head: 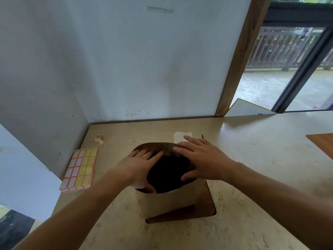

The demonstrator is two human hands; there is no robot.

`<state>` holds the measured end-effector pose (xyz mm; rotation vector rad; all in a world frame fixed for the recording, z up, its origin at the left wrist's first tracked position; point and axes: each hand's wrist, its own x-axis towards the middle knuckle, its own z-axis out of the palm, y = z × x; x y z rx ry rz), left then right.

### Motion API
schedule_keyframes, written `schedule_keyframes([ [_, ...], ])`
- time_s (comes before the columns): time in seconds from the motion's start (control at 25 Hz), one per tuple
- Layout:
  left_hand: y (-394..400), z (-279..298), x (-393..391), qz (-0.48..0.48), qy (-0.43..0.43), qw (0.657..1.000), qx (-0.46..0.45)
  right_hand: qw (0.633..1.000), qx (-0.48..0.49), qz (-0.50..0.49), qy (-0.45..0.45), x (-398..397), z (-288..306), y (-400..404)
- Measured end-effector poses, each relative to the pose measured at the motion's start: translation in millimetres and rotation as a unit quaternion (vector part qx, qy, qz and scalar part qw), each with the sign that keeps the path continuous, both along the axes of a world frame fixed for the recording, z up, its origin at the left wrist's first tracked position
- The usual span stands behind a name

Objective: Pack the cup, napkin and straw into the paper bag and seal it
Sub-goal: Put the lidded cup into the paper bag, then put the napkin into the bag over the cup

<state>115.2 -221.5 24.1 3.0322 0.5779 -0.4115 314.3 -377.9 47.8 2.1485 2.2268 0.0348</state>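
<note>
A brown paper bag (169, 201) stands upright in the middle of the table on a dark wooden board (207, 204), its mouth wide and dark inside. My left hand (138, 165) grips the left rim, thumb inside the mouth and fingers over the far edge. My right hand (201, 157) holds the right rim, fingers spread over the far edge and thumb on the near side. A white napkin (180, 136) lies flat behind the bag, partly hidden by my right fingers. A thin dark straw (202, 136) lies just to its right. No cup shows; the bag's inside is too dark to tell.
A small roll of tape (98, 138) sits at the back left. A sheet of red and yellow stickers (80, 168) lies near the left table edge. The wall stands close behind, a wooden board (322, 143) at the far right edge.
</note>
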Motion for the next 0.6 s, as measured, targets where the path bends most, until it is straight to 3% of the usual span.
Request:
schedule_keyframes([
  [0.12,2,-3,-2,-0.001,-0.022,1.0,-0.006,0.997,0.013,-0.019,0.074,6,-2,1],
  [0.28,4,-4,-3,-0.003,-0.02,1.0,-0.014,0.951,0.16,-0.132,0.227,37,-10,24],
  [0.4,5,-6,-4,-0.004,-0.026,0.999,-0.023,0.935,0.183,-0.224,0.205,75,-28,53],
  [0.6,5,-9,-4,-0.005,-0.041,0.999,-0.032,0.945,0.056,-0.275,0.166,124,-75,91],
])
